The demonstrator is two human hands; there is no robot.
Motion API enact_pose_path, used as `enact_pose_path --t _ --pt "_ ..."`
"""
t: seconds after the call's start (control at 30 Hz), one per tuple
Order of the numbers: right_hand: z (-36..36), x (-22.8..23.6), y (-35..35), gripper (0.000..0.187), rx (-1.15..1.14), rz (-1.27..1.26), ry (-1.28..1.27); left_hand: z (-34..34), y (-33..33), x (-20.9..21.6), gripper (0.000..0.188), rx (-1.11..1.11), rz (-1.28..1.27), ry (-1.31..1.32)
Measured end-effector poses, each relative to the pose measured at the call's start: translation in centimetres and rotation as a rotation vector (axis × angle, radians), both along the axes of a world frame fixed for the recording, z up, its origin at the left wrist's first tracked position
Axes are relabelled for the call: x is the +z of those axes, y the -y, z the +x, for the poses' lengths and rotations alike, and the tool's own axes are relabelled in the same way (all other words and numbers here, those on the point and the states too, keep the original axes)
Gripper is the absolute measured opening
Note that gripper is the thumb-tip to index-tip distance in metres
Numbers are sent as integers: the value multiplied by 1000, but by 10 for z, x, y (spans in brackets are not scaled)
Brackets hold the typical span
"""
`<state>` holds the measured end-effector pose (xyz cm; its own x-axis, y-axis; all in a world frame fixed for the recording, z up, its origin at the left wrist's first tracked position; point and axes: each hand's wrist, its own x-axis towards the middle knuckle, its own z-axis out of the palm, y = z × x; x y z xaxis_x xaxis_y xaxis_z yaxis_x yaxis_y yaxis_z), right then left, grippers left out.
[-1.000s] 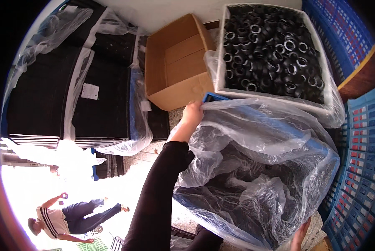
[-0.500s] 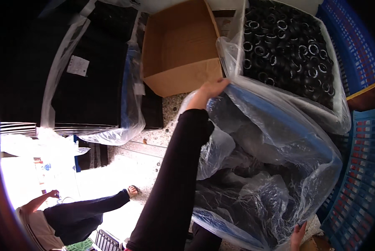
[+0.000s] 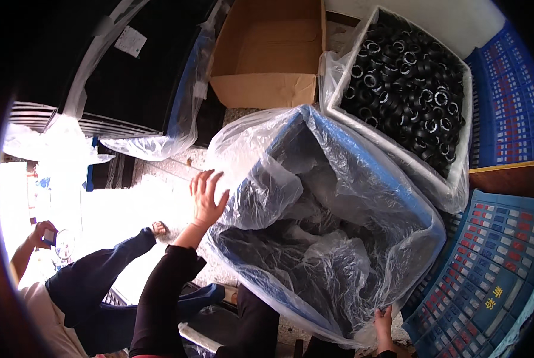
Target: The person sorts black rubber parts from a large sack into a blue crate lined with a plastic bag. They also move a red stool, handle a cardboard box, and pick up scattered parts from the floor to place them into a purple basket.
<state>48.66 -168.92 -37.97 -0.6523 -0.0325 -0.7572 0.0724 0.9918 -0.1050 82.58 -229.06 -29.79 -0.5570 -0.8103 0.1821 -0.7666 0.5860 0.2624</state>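
A large blue crate [image 3: 392, 185] stands in front of me, lined with a clear plastic bag [image 3: 338, 259] that is folded outward over its rim. Black contents show dimly through the film at the bottom; I cannot make out what they are. My left hand [image 3: 206, 200] is open just off the crate's left side, fingers spread, with loose film close by. At the near right corner, my right hand [image 3: 384, 325] pinches the bag's edge against the rim.
Behind it, a white-walled box [image 3: 466, 77] holds many black rings [image 3: 407, 89]. A cardboard box [image 3: 267, 86] sits at the back. Blue slatted crates [image 3: 481, 262] line the right. Black stacked sheets [image 3: 141, 77] stand at the left. Another person [image 3: 94, 286] is at the lower left.
My left hand has let go of the bag at the far corner and moved left and nearer, opening. My right hand stays on the near right corner. The view has shifted.
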Motion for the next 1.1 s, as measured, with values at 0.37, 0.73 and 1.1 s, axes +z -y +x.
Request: enact_pose_path --t 0.37,0.73,1.1 --pt "-72 89 45 62 -628 -78 109 18 -215 -33 84 812 288 140" --pt "-61 187 108 48 -26 -270 248 -107 -382 20 76 1073 949 55" --pt "-97 399 156 24 313 -655 30 -194 -307 165 37 469 932 -827"
